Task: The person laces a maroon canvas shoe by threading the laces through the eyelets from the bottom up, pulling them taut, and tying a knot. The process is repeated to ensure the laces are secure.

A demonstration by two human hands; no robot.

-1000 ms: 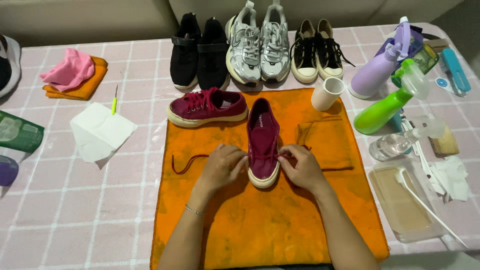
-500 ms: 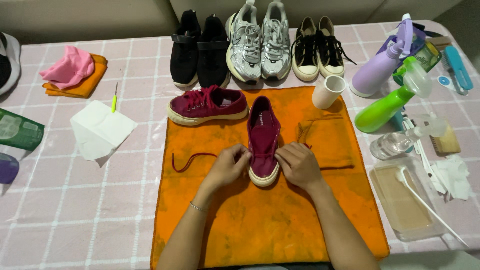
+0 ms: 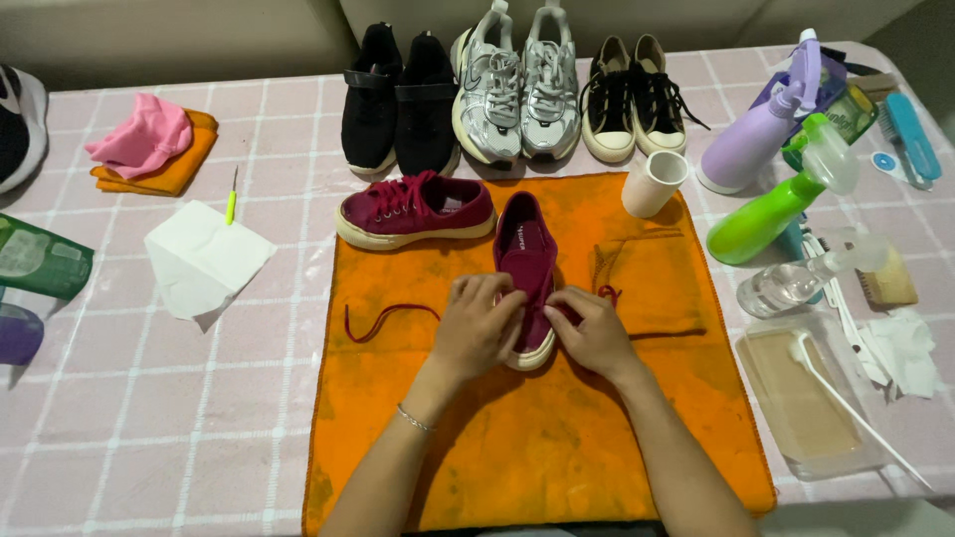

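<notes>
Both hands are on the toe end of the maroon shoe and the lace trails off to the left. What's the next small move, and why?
Probably draw the loose lace through with the left hand while the right hand steadies the maroon shoe: the lace lies slack on the orange cloth, and both hands pinch near the front eyelets.

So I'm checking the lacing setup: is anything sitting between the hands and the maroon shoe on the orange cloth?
Nothing visible. The left hand and right hand already rest on the maroon shoe, one on each side of its toe end, on the orange cloth.
</notes>
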